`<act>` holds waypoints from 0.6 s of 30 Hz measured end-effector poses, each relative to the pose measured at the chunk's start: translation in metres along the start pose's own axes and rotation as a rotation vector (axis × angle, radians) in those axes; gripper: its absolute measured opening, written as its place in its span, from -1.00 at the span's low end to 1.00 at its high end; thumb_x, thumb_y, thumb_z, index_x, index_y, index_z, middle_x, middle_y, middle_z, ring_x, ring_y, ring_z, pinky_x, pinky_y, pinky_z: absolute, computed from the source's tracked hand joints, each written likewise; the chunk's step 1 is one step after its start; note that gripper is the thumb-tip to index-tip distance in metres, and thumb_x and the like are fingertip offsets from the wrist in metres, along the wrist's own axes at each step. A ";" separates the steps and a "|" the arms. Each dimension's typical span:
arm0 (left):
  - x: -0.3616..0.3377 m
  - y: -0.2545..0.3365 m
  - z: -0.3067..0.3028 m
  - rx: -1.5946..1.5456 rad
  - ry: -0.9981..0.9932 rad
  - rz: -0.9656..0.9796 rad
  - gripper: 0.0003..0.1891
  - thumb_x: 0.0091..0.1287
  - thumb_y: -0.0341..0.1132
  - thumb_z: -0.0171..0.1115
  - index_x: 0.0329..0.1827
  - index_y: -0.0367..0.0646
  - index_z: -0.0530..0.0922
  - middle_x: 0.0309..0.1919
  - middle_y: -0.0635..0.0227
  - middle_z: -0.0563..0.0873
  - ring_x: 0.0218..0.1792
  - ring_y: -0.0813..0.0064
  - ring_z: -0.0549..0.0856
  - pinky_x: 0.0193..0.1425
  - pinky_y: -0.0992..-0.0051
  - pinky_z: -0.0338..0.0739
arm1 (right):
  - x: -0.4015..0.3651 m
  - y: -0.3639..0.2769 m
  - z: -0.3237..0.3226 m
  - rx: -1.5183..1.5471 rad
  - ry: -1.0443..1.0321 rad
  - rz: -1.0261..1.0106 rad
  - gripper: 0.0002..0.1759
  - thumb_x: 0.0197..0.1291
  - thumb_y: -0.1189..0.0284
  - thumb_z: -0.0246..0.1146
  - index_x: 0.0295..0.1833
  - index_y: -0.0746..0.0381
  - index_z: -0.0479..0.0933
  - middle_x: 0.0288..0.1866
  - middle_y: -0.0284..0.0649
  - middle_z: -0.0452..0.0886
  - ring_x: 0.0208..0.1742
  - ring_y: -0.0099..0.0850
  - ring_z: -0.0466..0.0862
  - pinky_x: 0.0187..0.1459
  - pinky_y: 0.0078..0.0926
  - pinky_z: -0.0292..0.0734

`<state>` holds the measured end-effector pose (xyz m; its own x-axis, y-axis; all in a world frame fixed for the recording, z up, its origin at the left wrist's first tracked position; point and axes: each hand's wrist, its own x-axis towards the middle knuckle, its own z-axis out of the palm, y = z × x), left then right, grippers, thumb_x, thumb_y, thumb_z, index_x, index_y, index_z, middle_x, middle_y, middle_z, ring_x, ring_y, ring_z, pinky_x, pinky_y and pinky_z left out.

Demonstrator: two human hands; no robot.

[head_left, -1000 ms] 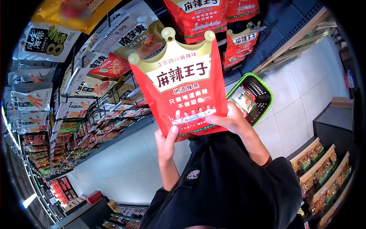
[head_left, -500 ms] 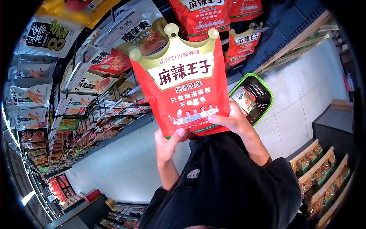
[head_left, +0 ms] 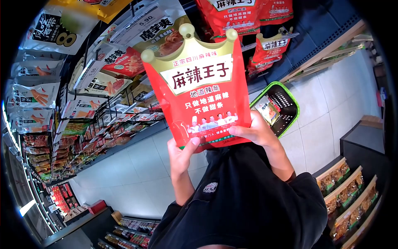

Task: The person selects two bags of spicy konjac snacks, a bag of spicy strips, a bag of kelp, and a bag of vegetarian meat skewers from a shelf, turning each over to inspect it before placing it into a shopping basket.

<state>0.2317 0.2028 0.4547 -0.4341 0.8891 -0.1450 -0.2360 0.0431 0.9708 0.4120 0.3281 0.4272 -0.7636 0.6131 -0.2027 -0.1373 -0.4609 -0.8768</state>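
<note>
A red bag of latiao (head_left: 207, 99) with a gold crown-shaped top and Chinese lettering is held up before me, front face towards me. My left hand (head_left: 181, 154) pinches its lower left corner, thumb on the front. On the lower right edge, my right hand (head_left: 260, 133) grips it with the thumb across the printed figures. The fingers behind the bag are mostly hidden. Similar red bags (head_left: 271, 47) hang on hooks beyond it, at the top.
A green-rimmed black shopping basket (head_left: 290, 108) with a snack packet (head_left: 267, 110) inside stands on the tiled floor to the right. Racks of hanging snack bags (head_left: 35, 97) line the left. Tiered shelves (head_left: 348, 191) of packaged food stand at lower right.
My view has shifted slightly, so the hanging red bags and the basket sit a little farther right. Both hands keep their hold on the bag, which has barely moved.
</note>
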 end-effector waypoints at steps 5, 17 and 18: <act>0.001 0.000 0.002 -0.019 0.016 0.026 -0.69 0.24 -0.40 0.18 -0.02 -0.44 0.49 -0.17 0.13 0.68 -0.18 0.43 0.68 -0.08 0.45 0.59 | -0.002 -0.002 -0.003 -0.090 -0.031 -0.044 -0.48 0.02 0.34 0.39 0.06 0.37 0.45 -0.03 -0.23 0.61 -0.03 -0.54 0.56 0.04 -0.52 0.45; 0.002 0.001 0.000 -0.020 0.011 0.009 -0.67 0.23 -0.42 0.17 0.01 -0.45 0.46 -0.15 0.12 0.67 -0.17 0.42 0.68 -0.06 0.44 0.59 | -0.002 -0.004 -0.003 -0.129 -0.074 -0.059 -0.42 -0.02 0.36 0.42 0.10 0.36 0.42 0.00 -0.21 0.59 0.01 -0.51 0.55 0.07 -0.50 0.43; 0.002 0.001 0.000 -0.020 0.016 0.011 -0.67 0.22 -0.42 0.17 0.01 -0.45 0.46 -0.15 0.12 0.67 -0.17 0.42 0.68 -0.06 0.44 0.59 | -0.001 -0.004 -0.003 -0.127 -0.075 -0.059 -0.42 -0.02 0.36 0.42 0.10 0.36 0.42 0.00 -0.21 0.59 0.01 -0.51 0.55 0.07 -0.50 0.43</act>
<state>0.2307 0.2046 0.4551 -0.4504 0.8822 -0.1375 -0.2481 0.0243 0.9684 0.4155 0.3307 0.4293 -0.8022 0.5848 -0.1203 -0.1060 -0.3377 -0.9352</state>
